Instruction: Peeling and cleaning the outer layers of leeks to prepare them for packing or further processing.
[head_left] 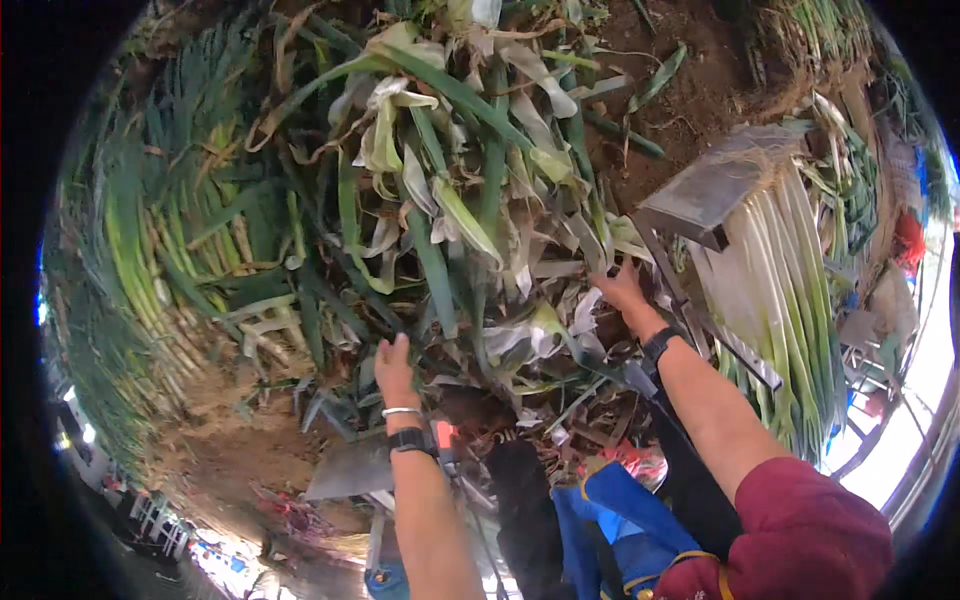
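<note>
My left hand (393,372), with a white bangle and a dark wristband at its wrist, reaches over the lower edge of a big heap of loose leek leaves (440,200). Its thumb and a finger stand apart, and nothing shows between them. Further right, my right hand (625,297) is at the heap's right edge, beside a metal stand (715,190). Thumb and forefinger are spread there, close to pale leaf ends; its other fingers are partly hidden. Cleaned leeks (775,270) with long white stems lie in a row under the stand's top, right of this hand.
Untrimmed leeks (190,270) are piled along the left, on brown soil (215,430). More leeks (825,30) with roots lie at the far right. A flat metal plate (350,467) stands near my left forearm. Blue cloth (635,510) covers my lap, with leaf scraps before it.
</note>
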